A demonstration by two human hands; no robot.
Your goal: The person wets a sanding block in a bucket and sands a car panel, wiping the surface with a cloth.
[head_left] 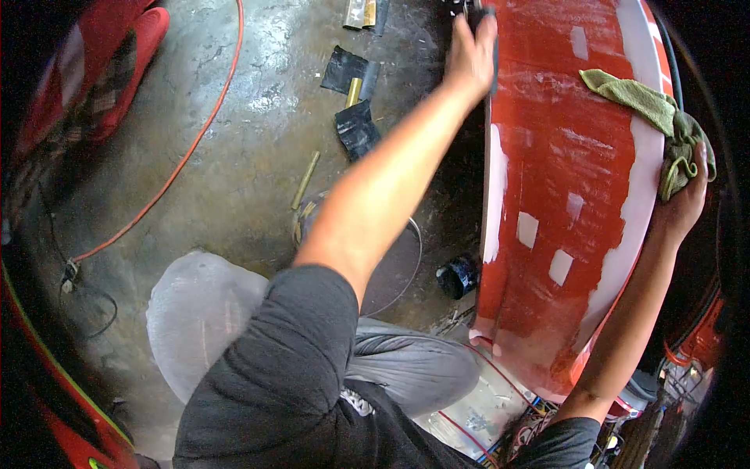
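A long curved red panel (pixel 562 148) with white and pale filler patches stands in front of me. My left hand (pixel 473 59) is at its far left edge, fingers closed round a dark block-like tool (pixel 494 55); the tool's exact kind is hard to make out. At the panel's right edge, my right hand (pixel 687 195) grips a crumpled green cloth (pixel 676 133). Part of that cloth drapes over the panel's pale border. Some of the right fingers are hidden behind the cloth and the edge.
Dark sandpaper sheets (pixel 348 70) and a thin yellowish stick (pixel 305 180) lie on the wet concrete floor (pixel 234 141). An orange hose (pixel 187 152) curves across the left. A dark can (pixel 458 277) sits by the panel's lower left. Wires and clutter fill the lower right.
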